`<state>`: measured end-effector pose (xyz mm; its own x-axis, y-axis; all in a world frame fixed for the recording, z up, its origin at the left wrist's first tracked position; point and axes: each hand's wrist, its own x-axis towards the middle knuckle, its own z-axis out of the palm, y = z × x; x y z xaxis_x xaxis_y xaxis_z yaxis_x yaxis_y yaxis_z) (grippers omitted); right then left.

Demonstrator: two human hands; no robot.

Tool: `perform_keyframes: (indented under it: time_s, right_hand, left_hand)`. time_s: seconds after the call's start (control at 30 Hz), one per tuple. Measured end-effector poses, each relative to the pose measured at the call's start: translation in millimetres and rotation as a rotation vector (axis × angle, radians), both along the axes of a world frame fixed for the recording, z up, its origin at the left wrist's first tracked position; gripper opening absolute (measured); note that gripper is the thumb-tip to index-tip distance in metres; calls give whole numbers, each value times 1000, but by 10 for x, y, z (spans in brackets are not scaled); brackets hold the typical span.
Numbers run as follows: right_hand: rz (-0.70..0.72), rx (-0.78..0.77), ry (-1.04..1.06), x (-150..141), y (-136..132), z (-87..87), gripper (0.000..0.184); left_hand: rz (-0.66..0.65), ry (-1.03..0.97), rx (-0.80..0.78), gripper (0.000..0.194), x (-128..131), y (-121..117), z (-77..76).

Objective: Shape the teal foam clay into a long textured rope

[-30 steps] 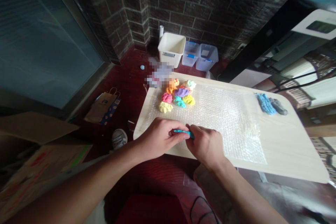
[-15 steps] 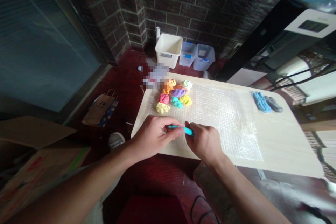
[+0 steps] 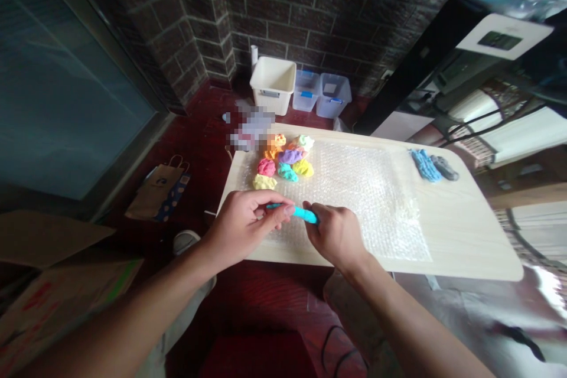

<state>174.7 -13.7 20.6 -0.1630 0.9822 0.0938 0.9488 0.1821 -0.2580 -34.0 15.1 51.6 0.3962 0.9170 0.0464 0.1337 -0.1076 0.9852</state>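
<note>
A thin turquoise roll of modelling clay [image 3: 305,214] stretches between my two hands, above the near part of the bubble wrap. My left hand [image 3: 250,218] pinches its thinner end between thumb and fingers. Wrapped round the thicker end is my right hand [image 3: 334,230], whose fist hides that end. Just beyond my left hand lie several soft lumps of clay: pale yellow [image 3: 264,182], pink [image 3: 266,166], turquoise [image 3: 287,172], bright yellow [image 3: 303,168], purple [image 3: 290,156], orange [image 3: 275,143] and whitish green [image 3: 305,142].
Bubble wrap [image 3: 367,189] covers much of the pale wooden table [image 3: 469,230]. Blue and grey bundles [image 3: 425,165] lie at its right. Behind the table stand a white bin [image 3: 270,97] and clear boxes [image 3: 332,100]. A paper bag [image 3: 153,192] and a cardboard box [image 3: 66,301] are at left.
My hands have drawn slightly apart, so more of the turquoise clay roll shows between them. The whole view has shifted, moving the table and lumps a little left in the picture.
</note>
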Motion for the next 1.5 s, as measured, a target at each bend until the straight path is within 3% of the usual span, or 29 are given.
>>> perform_keyframes:
  time_s: [0.17,0.37,0.6,0.8,1.07,1.27,1.5]
  right_hand:
    - [-13,-31,6,57,-10,-29,29]
    - [-19,-59,35,87,29,-21,40]
    - [21,-66,75,122,18,-46,27]
    - [-30,-97,150,135,76,-18,47]
    - [14,-96,88,204,46,-127,28]
    - [-3,-87,121,218,106,-115,33]
    - [14,-100,151,207,62,-196,34]
  left_hand:
    - [39,29,1,14,-38,22,16]
    - [86,-14,-17,15,-66,59,53]
    - [126,12,-4,16,-110,75,39]
    - [159,-30,2,19,-128,120,28]
    - [201,-37,11,17,-170,152,-5]
    - [222,-79,14,18,-205,205,-3]
    - [225,-81,-7,20,-253,244,-100]
